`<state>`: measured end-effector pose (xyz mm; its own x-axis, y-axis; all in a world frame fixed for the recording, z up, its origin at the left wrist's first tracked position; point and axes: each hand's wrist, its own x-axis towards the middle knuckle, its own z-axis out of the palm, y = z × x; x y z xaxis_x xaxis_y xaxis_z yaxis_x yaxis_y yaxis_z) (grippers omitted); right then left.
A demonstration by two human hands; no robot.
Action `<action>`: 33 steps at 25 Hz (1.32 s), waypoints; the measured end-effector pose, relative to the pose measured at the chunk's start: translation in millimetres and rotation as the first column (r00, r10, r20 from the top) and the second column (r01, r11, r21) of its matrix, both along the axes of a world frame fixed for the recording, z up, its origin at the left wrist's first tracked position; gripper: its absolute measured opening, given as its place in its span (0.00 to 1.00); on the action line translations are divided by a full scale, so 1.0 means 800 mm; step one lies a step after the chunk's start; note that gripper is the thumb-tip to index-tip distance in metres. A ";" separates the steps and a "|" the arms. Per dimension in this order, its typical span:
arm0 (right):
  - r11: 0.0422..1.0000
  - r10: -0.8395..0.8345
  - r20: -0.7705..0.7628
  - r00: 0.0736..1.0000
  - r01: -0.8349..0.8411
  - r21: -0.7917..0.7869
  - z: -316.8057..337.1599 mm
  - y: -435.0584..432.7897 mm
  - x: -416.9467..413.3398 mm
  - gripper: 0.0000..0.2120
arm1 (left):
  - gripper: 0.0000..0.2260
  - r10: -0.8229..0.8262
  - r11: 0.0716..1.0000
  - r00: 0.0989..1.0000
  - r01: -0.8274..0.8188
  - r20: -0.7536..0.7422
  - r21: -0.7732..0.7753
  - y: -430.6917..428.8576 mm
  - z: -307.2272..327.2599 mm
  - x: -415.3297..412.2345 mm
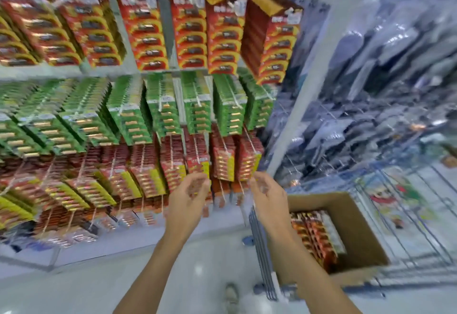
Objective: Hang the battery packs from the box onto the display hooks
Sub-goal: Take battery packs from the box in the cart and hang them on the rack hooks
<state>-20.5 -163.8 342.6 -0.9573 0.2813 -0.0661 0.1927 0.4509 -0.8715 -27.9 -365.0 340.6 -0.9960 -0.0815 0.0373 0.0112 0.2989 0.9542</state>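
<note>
gap between left hand (189, 198), right hand (269, 197) (box (321, 199) rim beside).

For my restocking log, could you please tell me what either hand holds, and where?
Nothing: the left hand and right hand both look empty.

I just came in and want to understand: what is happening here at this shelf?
A person is restocking a wall of hanging battery packs. The left hand and right hand are raised before the lower red packs, apparently empty, though blur hides detail. In the cardboard box at right lie spare packs.
</note>
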 end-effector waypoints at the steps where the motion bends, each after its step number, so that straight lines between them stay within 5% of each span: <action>1: 1.000 -0.023 0.018 1.000 0.023 0.012 -0.006 0.011 0.014 0.15 | 0.06 -0.028 0.999 0.999 0.028 0.016 0.020 0.012 -0.002 0.007; 7: 0.988 -0.152 0.088 0.984 0.151 0.026 -0.032 0.080 0.081 0.09 | 0.04 -0.186 0.982 0.979 0.183 0.080 0.035 0.084 -0.024 0.028; 16: 0.967 -0.255 0.262 0.931 0.242 0.083 -0.103 0.204 0.116 0.16 | 0.06 -0.279 0.958 0.934 0.287 0.223 -0.003 0.222 -0.071 0.034; 33: 1.000 -0.026 0.676 0.736 0.020 0.017 -0.292 0.440 0.050 0.18 | 0.16 0.004 0.959 0.758 0.183 0.652 -0.218 0.454 -0.253 0.019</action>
<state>19.7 188.2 108.7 -0.6542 0.3062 -0.6916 0.7407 0.4443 -0.5039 -12.5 -1.7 138.3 -0.7931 -0.0713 -0.6049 -0.5345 0.5576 0.6351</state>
